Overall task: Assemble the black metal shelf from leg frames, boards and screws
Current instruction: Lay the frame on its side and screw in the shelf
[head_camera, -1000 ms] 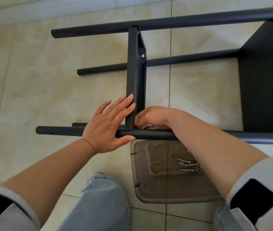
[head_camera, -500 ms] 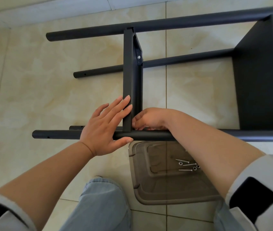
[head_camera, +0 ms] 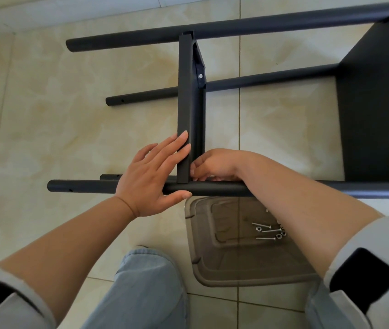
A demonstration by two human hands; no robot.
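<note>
Cream marbled floor tiles (head_camera: 46, 119) carry the black shelf (head_camera: 260, 22), lying on its side. The left hand (head_camera: 148, 176), its grip open, presses straight fingers on the upright board (head_camera: 185, 103), thumb under the near leg tube (head_camera: 212, 187). The right hand (head_camera: 215, 165) curls its fingers at the board's joint; what it holds is hidden. Screws (head_camera: 267, 231) lie in a clear tray (head_camera: 212, 269), far right.

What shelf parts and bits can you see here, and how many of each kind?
Black leg tubes: 4
Black boards: 2
Loose long screws: 3 plainly visible, perhaps more hidden by the arm
Clear plastic tray: 1
Total: 10
</note>
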